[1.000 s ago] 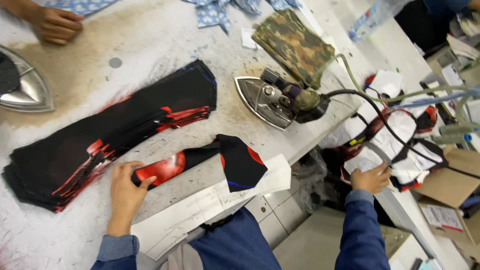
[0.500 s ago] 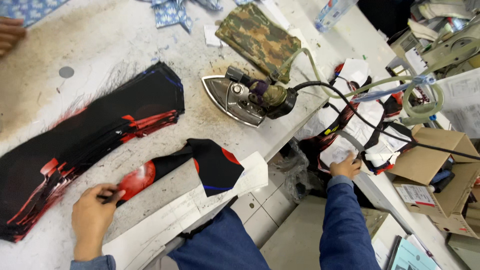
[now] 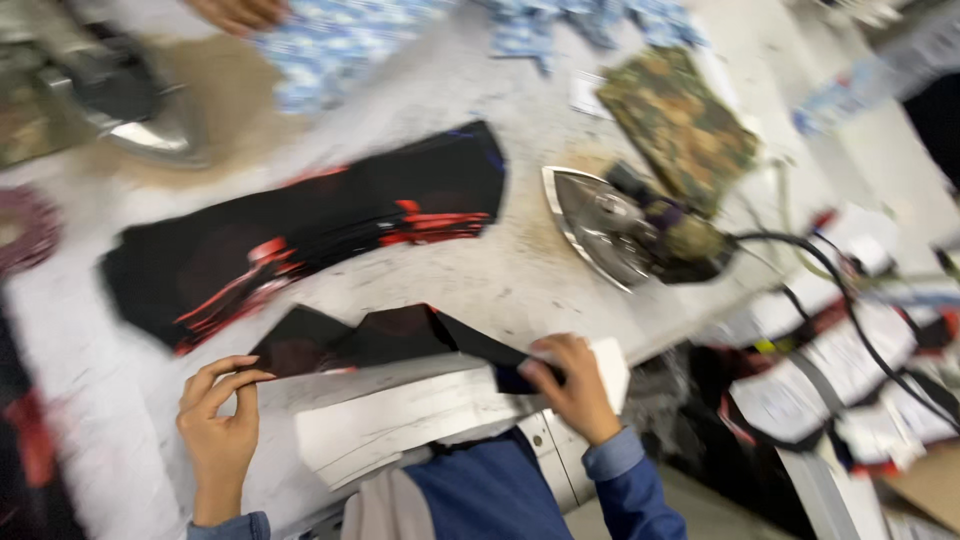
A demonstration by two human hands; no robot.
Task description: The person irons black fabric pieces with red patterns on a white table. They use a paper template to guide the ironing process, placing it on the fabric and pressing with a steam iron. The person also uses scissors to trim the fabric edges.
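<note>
Down at the near edge of the bench (image 3: 520, 270), the person has a dark fabric piece (image 3: 385, 340) stretched flat between both hands. The left hand (image 3: 218, 415), at about eight o'clock in the view, pinches the piece's left end between thumb and curled fingers. The right hand (image 3: 572, 385), near five o'clock, is closed over the piece's right end, fingers folded onto the cloth just where it overhangs the bench edge. Blue sleeves show at both wrists.

The piece is black with a faint reddish patch and lies partly on a white paper strip (image 3: 440, 415) that runs along the bench edge beneath it. Just beyond, toward ten o'clock from the held piece, lies a stack of black and red fabric pieces (image 3: 300, 240), long and slanted, apart from the one being handled. At two o'clock from the right hand an iron (image 3: 625, 235) lies tipped on its side, its shiny soleplate facing left, with a dark cord (image 3: 850, 310) trailing off to the right over the bench edge. A camouflage cloth (image 3: 680, 120) lies just behind the iron. At the far side, around twelve o'clock, blue patterned fabric (image 3: 350, 40) is spread out, and another person's hand (image 3: 235, 12) rests at its edge. A second iron (image 3: 140, 110) sits at ten o'clock, blurred. Everything is softened by motion blur, so finer detail cannot be made out.
</note>
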